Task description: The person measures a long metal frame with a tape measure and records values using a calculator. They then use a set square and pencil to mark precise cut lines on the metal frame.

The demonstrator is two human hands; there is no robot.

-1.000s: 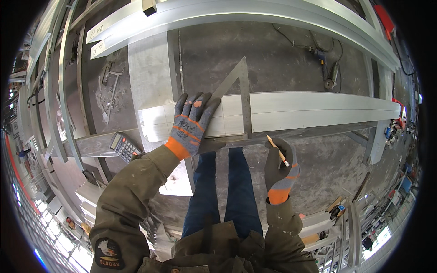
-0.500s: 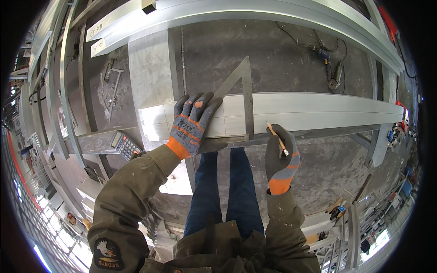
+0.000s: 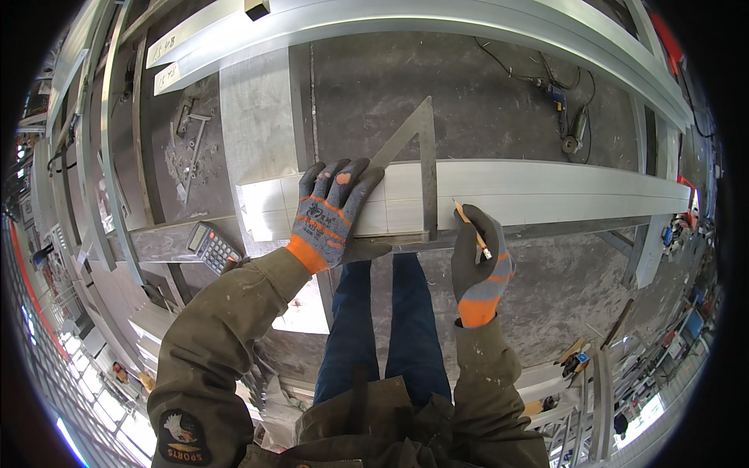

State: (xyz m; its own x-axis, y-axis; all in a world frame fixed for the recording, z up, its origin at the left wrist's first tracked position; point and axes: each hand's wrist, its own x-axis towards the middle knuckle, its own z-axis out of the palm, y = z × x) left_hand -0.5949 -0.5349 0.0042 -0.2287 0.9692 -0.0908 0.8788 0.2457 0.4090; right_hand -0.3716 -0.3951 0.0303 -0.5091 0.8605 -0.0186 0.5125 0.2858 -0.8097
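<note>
My left hand (image 3: 331,210), in a grey glove with orange bands, clamps a metal set square (image 3: 428,175) onto a long pale metal profile (image 3: 530,189). Its fingers lie across the profile's top and its thumb is at the near edge. The square's upright arm crosses the profile, its slanted arm runs under my fingers, and its peak juts past the far edge. To the right of the square, my gloved right hand (image 3: 480,257) is closed around a pencil (image 3: 470,226). The pencil's tip points up-left, near the profile's surface; whether it touches, I cannot tell.
A calculator (image 3: 212,248) rests on the steel frame at left. Long metal profiles (image 3: 406,25) span the far side. A corded power tool (image 3: 576,129) lies on the floor beyond the workpiece, and metal scraps (image 3: 195,148) lie at far left.
My right hand has shifted slightly left with the pencil, its tip moving closer to the square. The set square has edged slightly right; my left hand keeps its hold.
</note>
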